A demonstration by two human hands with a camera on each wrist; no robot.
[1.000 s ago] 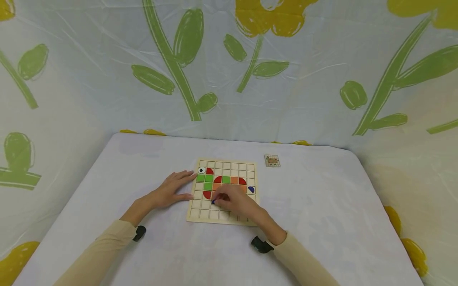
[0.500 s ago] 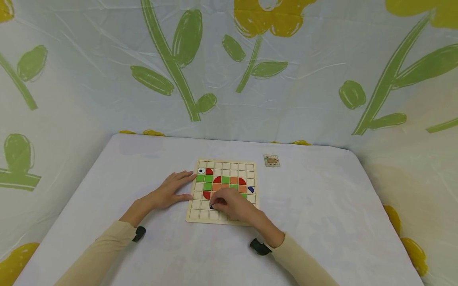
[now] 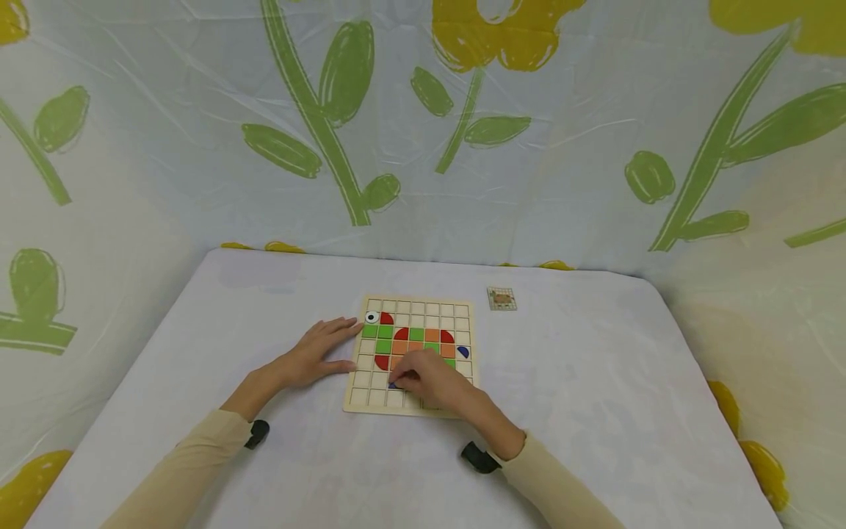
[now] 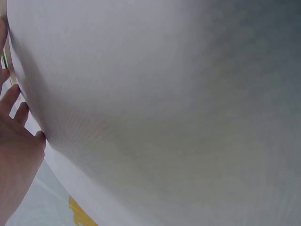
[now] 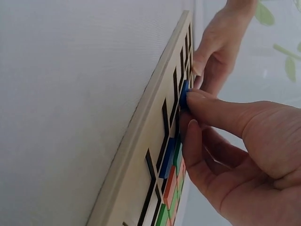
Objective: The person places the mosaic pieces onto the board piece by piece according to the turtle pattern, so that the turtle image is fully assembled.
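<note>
A wooden grid board [image 3: 362, 397] lies on the table, with coloured tiles forming a pattern in its cells. My right hand [image 3: 432, 378] is over the lower middle of the board. Its thumb and fingers pinch a small blue piece [image 5: 184, 93], low against a cell; whether it lies fully in the cell I cannot tell. Farther along, another blue piece [image 5: 167, 158] sits in the grid. My left hand [image 3: 317, 351] rests by the board's left edge, fingers spread and touching the rim. In the left wrist view only part of the left hand [image 4: 16, 141] shows.
A blue half-round piece [image 3: 463, 352] sits near the board's right side, and a white eye tile [image 3: 372, 317] at its upper left. Beyond the board's top right corner lies a small picture card [image 3: 502, 298]. A flowered cloth wall [image 3: 562, 162] rises behind the table.
My right hand has moved slightly towards the board's near edge with the blue piece, then stayed almost still. More tiles show above it. The left hand has not moved.
</note>
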